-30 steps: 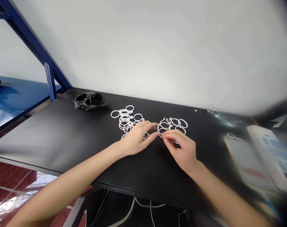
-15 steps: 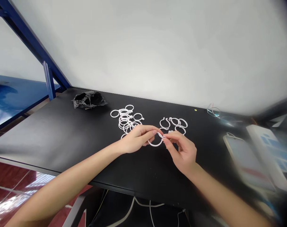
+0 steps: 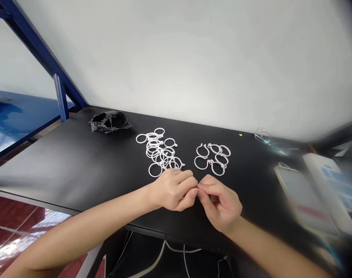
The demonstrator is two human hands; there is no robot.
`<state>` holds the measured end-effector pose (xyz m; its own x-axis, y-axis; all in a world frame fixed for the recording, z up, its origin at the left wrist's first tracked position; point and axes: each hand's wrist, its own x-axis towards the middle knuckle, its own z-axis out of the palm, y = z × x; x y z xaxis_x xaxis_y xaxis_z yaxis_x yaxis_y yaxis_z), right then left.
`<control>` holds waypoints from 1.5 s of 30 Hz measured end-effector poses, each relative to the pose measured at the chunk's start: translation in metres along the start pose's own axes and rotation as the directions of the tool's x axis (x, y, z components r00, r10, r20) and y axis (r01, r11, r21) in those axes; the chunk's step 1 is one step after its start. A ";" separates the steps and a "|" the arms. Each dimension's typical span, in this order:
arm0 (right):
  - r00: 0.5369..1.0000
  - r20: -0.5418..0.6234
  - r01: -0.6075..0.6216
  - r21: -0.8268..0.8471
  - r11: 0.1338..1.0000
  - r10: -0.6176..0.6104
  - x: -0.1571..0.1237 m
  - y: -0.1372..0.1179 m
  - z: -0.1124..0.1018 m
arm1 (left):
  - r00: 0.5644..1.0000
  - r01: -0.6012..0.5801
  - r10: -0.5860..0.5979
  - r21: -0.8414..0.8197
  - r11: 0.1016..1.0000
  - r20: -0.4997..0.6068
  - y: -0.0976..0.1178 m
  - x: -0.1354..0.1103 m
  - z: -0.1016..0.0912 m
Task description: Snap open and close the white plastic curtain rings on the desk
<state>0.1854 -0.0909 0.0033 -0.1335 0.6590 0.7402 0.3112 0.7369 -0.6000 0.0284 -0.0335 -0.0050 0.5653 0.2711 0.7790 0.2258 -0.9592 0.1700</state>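
Note:
My left hand and my right hand meet over the front part of the black table, both closed with thumbs and fingertips pinched together. The white plastic curtain ring that showed between them half a second ago is now mostly hidden by the fingers. Just beyond my left hand lies a loose heap of white curtain rings, several overlapping. A smaller group of white rings lies beyond my right hand; one at its back left has a visible gap.
A crumpled black plastic bag lies at the back left of the black table. Eyeglasses rest near the wall. A phone and a white box are on the right. Cables hang below the front edge.
Both hands have come nearer to me, and my left hand has turned and closed over the curtain ring. Rings previously covered by the hands are now visible.

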 end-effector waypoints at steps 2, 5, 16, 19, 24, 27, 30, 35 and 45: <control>1.000 -0.016 -0.015 0.005 1.000 0.015 -0.001 0.002 0.001 | 0.999 0.008 -0.009 0.022 1.000 0.032 -0.001 0.001 0.000; 0.999 0.001 -0.048 -0.018 0.999 0.048 0.001 0.008 -0.001 | 0.997 0.034 -0.035 0.028 0.999 0.068 -0.003 0.003 -0.002; 0.894 0.125 -0.259 -0.637 0.726 0.430 0.016 0.047 -0.023 | 0.891 0.247 -0.359 0.368 0.896 0.278 -0.041 0.007 -0.008; 0.867 0.151 -0.234 -0.718 0.656 0.475 0.013 0.048 -0.023 | 0.851 0.263 -0.415 0.423 0.867 0.322 -0.043 0.004 -0.004; 0.869 0.209 -0.167 -0.729 0.664 0.448 0.014 0.044 -0.022 | 0.859 0.280 -0.423 0.427 0.860 0.288 -0.039 0.005 -0.005; 0.914 0.209 -0.145 -0.633 0.760 0.348 0.015 0.039 -0.020 | 0.881 0.347 -0.415 0.287 0.893 0.228 -0.032 0.009 -0.008; 0.961 0.211 -0.059 -0.470 0.881 0.177 0.015 0.032 -0.016 | 0.859 0.479 -0.472 0.013 0.878 0.197 -0.022 0.012 -0.009; 0.973 0.226 0.107 -0.285 0.953 -0.042 0.009 0.024 -0.011 | 0.726 0.687 -0.577 -0.433 0.584 0.374 -0.013 0.016 -0.011; 0.974 0.048 -0.221 0.023 0.975 0.220 0.011 0.025 -0.011 | 0.597 0.677 -0.489 -0.727 -0.119 0.636 -0.024 0.024 -0.017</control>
<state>0.2020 -0.0672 -0.0005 -0.1068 0.8114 0.5747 0.3110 0.5762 -0.7558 0.0232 -0.0056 0.0205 0.7317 0.6816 -0.0016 -0.2209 0.2393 0.9455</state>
